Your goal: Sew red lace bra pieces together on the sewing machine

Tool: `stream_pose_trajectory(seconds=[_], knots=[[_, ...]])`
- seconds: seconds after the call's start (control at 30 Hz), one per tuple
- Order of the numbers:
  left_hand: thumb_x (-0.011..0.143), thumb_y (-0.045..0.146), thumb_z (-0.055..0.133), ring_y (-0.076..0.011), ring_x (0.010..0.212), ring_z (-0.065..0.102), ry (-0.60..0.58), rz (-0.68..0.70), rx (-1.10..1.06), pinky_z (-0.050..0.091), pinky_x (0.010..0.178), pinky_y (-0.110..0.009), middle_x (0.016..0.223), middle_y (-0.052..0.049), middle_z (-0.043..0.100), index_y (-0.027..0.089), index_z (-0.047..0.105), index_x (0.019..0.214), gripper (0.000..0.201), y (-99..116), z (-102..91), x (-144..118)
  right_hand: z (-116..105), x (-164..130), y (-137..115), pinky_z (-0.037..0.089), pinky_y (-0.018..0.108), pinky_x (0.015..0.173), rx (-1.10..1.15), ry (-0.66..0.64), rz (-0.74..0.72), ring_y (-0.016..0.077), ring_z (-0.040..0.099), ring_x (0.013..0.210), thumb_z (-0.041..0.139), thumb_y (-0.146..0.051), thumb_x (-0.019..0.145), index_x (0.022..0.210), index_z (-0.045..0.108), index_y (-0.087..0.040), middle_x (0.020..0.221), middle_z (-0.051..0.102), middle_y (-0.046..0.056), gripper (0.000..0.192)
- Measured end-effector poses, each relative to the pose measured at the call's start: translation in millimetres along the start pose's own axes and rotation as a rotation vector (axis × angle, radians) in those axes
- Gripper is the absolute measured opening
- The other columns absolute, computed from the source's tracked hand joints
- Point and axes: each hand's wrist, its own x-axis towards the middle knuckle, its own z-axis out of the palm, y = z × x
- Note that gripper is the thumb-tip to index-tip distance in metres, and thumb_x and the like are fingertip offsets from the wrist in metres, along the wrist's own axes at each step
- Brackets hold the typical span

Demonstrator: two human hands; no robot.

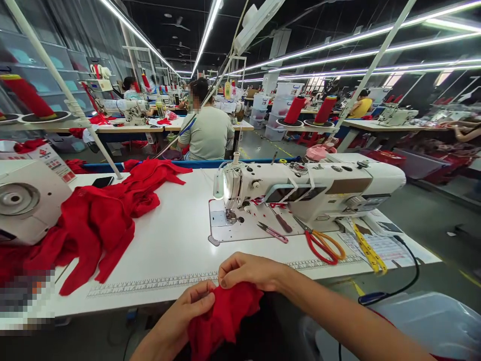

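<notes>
A piece of red fabric (229, 313) hangs between my two hands at the table's front edge, in front of the sewing machine (308, 188). My left hand (195, 303) pinches its upper left edge between thumb and fingers. Close beside it, my right hand (250, 271) is closed on the top of the same fabric, its fingers curled over. The lower part of the cloth drops below the tabletop. Behind my hands, the machine's needle and presser foot (230, 215) stand over the metal bed plate, with no cloth under them that I can see.
Red fabric pieces (108, 215) are heaped on the table's left. Thread snips (273, 232), a brown-handled tool (282, 222), scissors (325, 245) and a yellow tape measure (368, 248) lie right of the needle. A printed ruler (150, 284) runs along the front edge. A seated person (210, 128) is ahead.
</notes>
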Motion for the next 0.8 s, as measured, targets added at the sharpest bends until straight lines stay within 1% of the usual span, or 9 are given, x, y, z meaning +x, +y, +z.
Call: stream_pose_trajectory(seconds=[0.17, 0.23, 0.33, 0.4, 0.47, 0.57, 0.7, 0.8], knots=[[0.075, 0.048, 0.087, -0.007, 0.062, 0.052, 0.006, 0.04, 0.005, 0.035, 0.061, -0.019, 0.073, 0.002, 0.061, 0.017, 0.065, 0.085, 0.039, -5, -1.8, -2, 2, 4, 2, 0.041, 0.017, 0.052, -0.02, -0.045, -0.006, 0.0066, 0.053, 0.053, 0.078, -0.024, 0.064, 0.074, 0.07, -0.015, 0.066, 0.065, -0.005, 0.015], [0.073, 0.049, 0.088, -0.0064, 0.06, 0.05, 0.022, 0.083, 0.069, 0.032, 0.059, -0.019, 0.071, 0.002, 0.06, 0.016, 0.065, 0.084, 0.042, -4, -0.6, -3, 0, 3, 3, 0.041, 0.017, 0.054, -0.051, -0.057, -0.023, 0.0068, 0.054, 0.055, 0.08, -0.026, 0.064, 0.075, 0.07, -0.016, 0.067, 0.066, -0.005, 0.018], [0.069, 0.053, 0.089, -0.0054, 0.054, 0.046, 0.081, 0.117, 0.241, 0.03, 0.055, -0.019, 0.066, 0.003, 0.059, 0.015, 0.064, 0.081, 0.047, 0, 2.4, -5, -6, -1, 5, 0.044, 0.018, 0.061, -0.126, -0.074, -0.056, 0.0075, 0.057, 0.063, 0.085, -0.027, 0.062, 0.08, 0.073, -0.015, 0.071, 0.068, -0.004, 0.025], [0.069, 0.059, 0.087, -0.0046, 0.048, 0.04, 0.109, 0.075, 0.337, 0.027, 0.051, -0.019, 0.058, 0.004, 0.056, 0.016, 0.063, 0.079, 0.05, 3, 3.9, -6, -11, -6, 7, 0.045, 0.018, 0.062, -0.18, -0.09, -0.065, 0.0079, 0.057, 0.064, 0.086, -0.028, 0.062, 0.084, 0.074, -0.014, 0.071, 0.068, -0.004, 0.028], [0.068, 0.063, 0.085, -0.0046, 0.045, 0.037, 0.111, 0.035, 0.388, 0.024, 0.047, -0.02, 0.053, 0.005, 0.053, 0.017, 0.061, 0.078, 0.053, 4, 4.1, -7, -15, -9, 11, 0.043, 0.018, 0.057, -0.228, -0.099, -0.061, 0.0073, 0.054, 0.058, 0.086, -0.03, 0.065, 0.086, 0.074, -0.014, 0.067, 0.066, -0.005, 0.029], [0.066, 0.065, 0.084, -0.0053, 0.044, 0.038, 0.096, 0.022, 0.412, 0.023, 0.046, -0.02, 0.052, 0.003, 0.056, 0.016, 0.061, 0.077, 0.055, 1, 2.0, -8, -17, -13, 15, 0.036, 0.017, 0.049, -0.284, -0.096, -0.057, 0.0059, 0.048, 0.053, 0.089, -0.032, 0.065, 0.085, 0.074, -0.014, 0.061, 0.062, -0.006, 0.031], [0.067, 0.064, 0.084, -0.0064, 0.044, 0.041, 0.101, 0.008, 0.441, 0.025, 0.045, -0.02, 0.052, 0.002, 0.058, 0.016, 0.064, 0.077, 0.053, -6, -1.2, -8, -10, -16, 19, 0.037, 0.017, 0.054, -0.306, -0.096, -0.071, 0.0068, 0.052, 0.061, 0.089, -0.038, 0.067, 0.087, 0.074, -0.014, 0.066, 0.063, -0.005, 0.035], [0.067, 0.061, 0.086, -0.0082, 0.047, 0.046, 0.114, 0.001, 0.459, 0.03, 0.047, -0.02, 0.053, 0.001, 0.058, 0.016, 0.066, 0.077, 0.05, -8, -2.1, -10, -2, -16, 21, 0.035, 0.016, 0.05, -0.32, -0.096, -0.065, 0.0057, 0.049, 0.056, 0.087, -0.04, 0.068, 0.085, 0.073, -0.015, 0.063, 0.06, -0.006, 0.033]])
